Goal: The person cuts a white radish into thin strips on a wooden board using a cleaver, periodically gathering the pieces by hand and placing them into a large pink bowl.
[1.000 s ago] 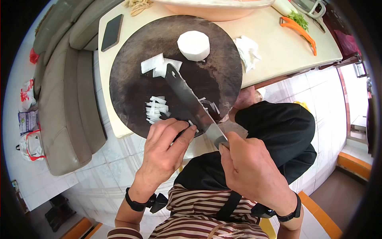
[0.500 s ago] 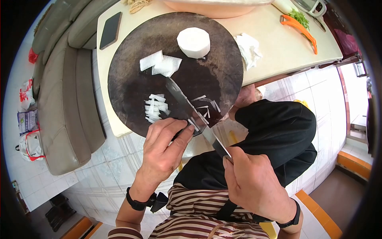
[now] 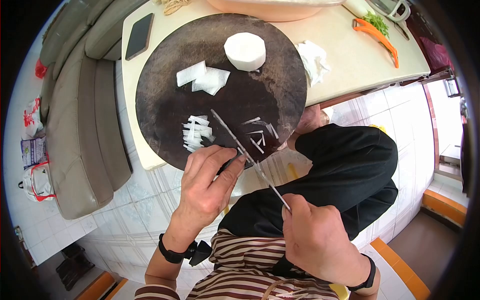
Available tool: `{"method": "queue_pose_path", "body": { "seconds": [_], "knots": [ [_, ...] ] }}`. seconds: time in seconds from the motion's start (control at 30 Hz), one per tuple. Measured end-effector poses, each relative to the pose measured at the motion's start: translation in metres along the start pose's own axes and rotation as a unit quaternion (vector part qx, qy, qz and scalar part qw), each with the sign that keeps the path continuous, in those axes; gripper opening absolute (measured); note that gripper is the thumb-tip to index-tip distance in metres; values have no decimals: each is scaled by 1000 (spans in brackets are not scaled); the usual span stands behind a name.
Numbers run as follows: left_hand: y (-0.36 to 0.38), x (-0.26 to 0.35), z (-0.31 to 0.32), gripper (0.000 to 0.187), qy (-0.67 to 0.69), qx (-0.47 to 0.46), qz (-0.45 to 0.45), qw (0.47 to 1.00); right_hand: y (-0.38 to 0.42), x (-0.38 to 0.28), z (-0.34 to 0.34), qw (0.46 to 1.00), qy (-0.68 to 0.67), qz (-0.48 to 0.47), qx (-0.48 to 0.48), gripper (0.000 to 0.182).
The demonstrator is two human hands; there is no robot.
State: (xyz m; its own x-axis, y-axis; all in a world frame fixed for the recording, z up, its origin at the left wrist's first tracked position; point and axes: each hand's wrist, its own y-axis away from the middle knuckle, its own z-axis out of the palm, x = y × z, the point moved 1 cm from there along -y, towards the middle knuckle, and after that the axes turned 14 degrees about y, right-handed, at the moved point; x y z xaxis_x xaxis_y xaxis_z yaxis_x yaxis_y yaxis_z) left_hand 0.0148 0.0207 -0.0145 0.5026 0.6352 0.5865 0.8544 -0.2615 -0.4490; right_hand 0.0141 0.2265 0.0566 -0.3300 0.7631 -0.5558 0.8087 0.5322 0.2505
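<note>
My right hand (image 3: 320, 240) is closed round the handle of a kitchen knife (image 3: 229, 132). The blade now shows edge-on, running up and left over the round dark chopping board (image 3: 165, 85). Beside the blade, at the board's near edge, my left hand (image 3: 207, 177) has bent fingers pressed down. A small dark piece shows by its fingertips; what lies under them is hidden. White strips (image 3: 196, 134), cut from what looks like radish, are heaped left of the blade, with several loose strips (image 3: 260, 142) on its right. Farther back lie white slices (image 3: 212, 80) and a thick white chunk (image 3: 245, 51).
The board rests on a cream table (image 3: 350, 65). Around it are a dark phone-like slab (image 3: 139, 36), a crumpled white tissue (image 3: 313, 62), an orange peeler (image 3: 377, 40), green leaves (image 3: 376, 22) and a large pale basin (image 3: 270, 11). A grey sofa (image 3: 80, 135) stands at left.
The knife has turned from showing its flat side to standing edge-on. My right hand has shifted slightly downward; my left hand has barely moved. The board and the white pieces appear slightly shifted.
</note>
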Motion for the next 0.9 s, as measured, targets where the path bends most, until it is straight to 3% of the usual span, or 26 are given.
{"method": "queue_pose_path", "body": {
  "seconds": [0.33,0.57,0.67,0.83,0.9],
  "knots": [
    [2,1,1,27,-1,0,-8,1000,-10,-19,3,990,141,-18,-17,20],
    [1,1,2,28,6,11,-5,1000,-39,-13,5,991,112,-70,30,16],
    [-3,2,6,28,-1,23,-9,1000,-41,4,0,992,65,-69,81,9],
    [-20,6,6,28,-10,44,-26,999,-45,20,-10,991,48,-46,118,13],
    [-26,6,4,27,3,65,-32,997,-47,27,-12,984,-131,-20,117,12]
  ]
}}
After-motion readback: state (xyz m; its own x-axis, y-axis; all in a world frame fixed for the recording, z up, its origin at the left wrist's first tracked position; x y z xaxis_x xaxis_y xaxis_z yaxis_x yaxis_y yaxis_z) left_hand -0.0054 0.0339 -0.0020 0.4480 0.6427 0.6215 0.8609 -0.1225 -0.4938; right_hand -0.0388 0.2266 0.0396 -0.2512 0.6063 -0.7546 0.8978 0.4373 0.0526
